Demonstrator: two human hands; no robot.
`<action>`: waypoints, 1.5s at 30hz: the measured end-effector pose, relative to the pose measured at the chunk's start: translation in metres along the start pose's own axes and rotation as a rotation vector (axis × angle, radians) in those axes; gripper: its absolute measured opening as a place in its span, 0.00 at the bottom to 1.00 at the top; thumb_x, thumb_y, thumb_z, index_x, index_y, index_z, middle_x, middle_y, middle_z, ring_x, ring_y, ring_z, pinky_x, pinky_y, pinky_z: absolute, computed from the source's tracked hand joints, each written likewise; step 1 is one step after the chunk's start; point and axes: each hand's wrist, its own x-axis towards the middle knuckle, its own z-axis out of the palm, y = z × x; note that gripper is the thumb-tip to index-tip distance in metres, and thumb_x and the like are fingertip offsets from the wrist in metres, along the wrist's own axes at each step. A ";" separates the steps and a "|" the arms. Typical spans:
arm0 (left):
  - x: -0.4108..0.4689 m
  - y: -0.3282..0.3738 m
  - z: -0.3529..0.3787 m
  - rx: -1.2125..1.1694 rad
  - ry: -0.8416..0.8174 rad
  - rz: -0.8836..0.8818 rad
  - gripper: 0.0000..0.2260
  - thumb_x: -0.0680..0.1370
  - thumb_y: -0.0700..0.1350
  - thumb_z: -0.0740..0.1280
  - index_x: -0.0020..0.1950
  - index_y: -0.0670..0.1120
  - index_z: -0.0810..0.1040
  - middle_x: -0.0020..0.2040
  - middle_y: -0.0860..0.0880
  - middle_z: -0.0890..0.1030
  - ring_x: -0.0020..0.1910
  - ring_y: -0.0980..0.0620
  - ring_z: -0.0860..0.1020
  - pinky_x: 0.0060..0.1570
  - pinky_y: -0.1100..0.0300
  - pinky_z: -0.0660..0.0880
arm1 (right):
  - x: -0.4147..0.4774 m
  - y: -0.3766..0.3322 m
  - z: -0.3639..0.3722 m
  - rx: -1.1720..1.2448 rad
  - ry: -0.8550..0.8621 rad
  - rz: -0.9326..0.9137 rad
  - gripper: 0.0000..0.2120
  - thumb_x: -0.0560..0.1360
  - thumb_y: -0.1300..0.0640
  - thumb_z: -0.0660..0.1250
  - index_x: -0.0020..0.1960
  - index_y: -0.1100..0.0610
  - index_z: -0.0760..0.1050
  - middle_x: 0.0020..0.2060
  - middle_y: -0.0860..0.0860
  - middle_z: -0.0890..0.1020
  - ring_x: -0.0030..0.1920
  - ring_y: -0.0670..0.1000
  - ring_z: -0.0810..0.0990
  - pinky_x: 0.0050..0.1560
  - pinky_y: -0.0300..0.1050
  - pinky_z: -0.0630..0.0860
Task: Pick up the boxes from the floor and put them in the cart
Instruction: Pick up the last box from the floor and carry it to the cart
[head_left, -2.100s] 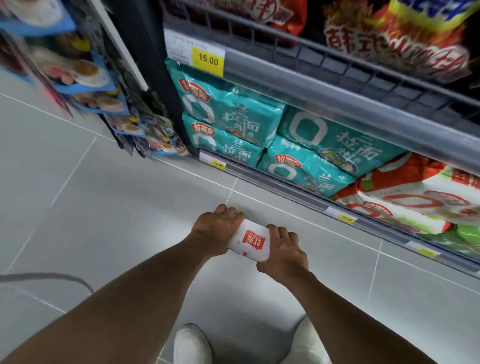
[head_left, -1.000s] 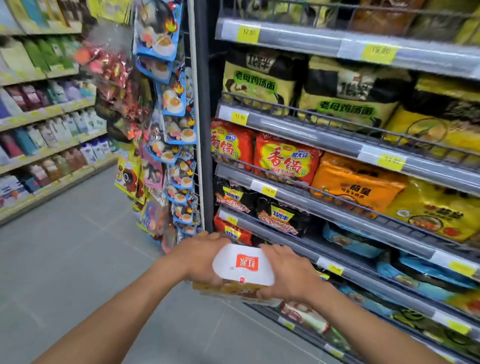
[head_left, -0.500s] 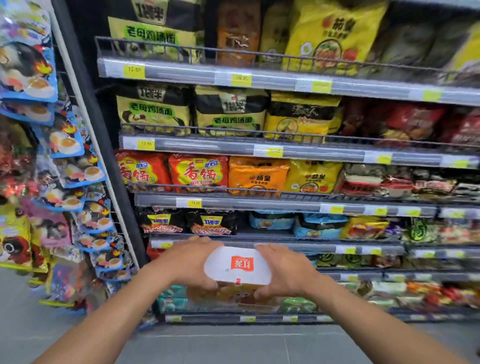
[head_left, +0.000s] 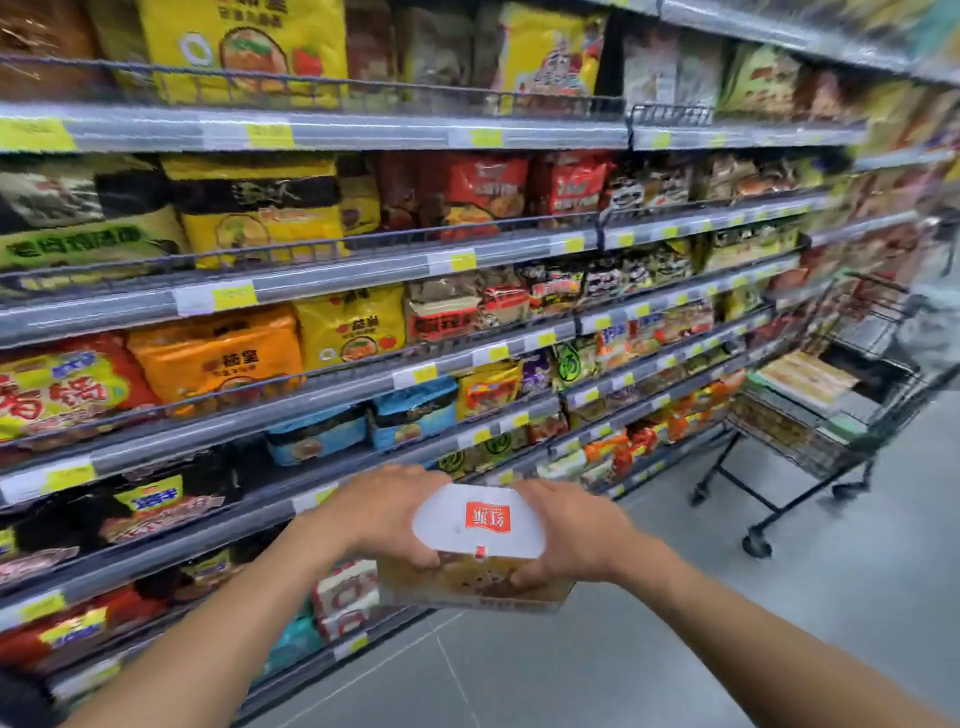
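I hold a box (head_left: 478, 540) at chest height in front of me, white on top with a red logo and tan printed sides. My left hand (head_left: 387, 514) grips its left end and my right hand (head_left: 566, 535) grips its right end. The black wire cart (head_left: 810, 415) stands on the floor to the far right, beside the shelving, well beyond my hands. Inside it lie several flat boxes (head_left: 802, 376) stacked together.
Long grey shelves (head_left: 322, 288) packed with bagged noodles fill the left and centre. Yellow price tags line the shelf edges. Grey tiled floor (head_left: 675, 649) runs from under my arms towards the cart. The far right of the picture is blurred.
The box has come up off the floor in both hands to chest height. My view has swung from the floor up and rightward along the shelves, bringing the cart into sight.
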 end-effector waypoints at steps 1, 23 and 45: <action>0.019 0.019 0.001 -0.003 -0.011 0.032 0.34 0.67 0.67 0.73 0.70 0.62 0.66 0.62 0.57 0.74 0.61 0.52 0.71 0.58 0.49 0.74 | -0.012 0.022 -0.001 0.009 0.007 0.040 0.50 0.61 0.28 0.75 0.76 0.45 0.60 0.66 0.47 0.74 0.66 0.54 0.73 0.58 0.54 0.77; 0.347 0.457 0.027 0.069 -0.147 0.680 0.35 0.67 0.64 0.73 0.72 0.63 0.66 0.65 0.57 0.76 0.63 0.52 0.72 0.59 0.48 0.75 | -0.270 0.422 -0.025 0.164 0.146 0.640 0.44 0.62 0.27 0.74 0.72 0.42 0.65 0.63 0.42 0.76 0.62 0.49 0.74 0.59 0.50 0.76; 0.736 0.659 0.020 0.189 -0.269 0.918 0.38 0.68 0.64 0.73 0.74 0.58 0.63 0.64 0.56 0.73 0.63 0.52 0.70 0.61 0.47 0.74 | -0.206 0.772 -0.042 0.301 0.169 0.964 0.46 0.59 0.24 0.69 0.72 0.40 0.62 0.63 0.42 0.74 0.62 0.50 0.74 0.57 0.53 0.77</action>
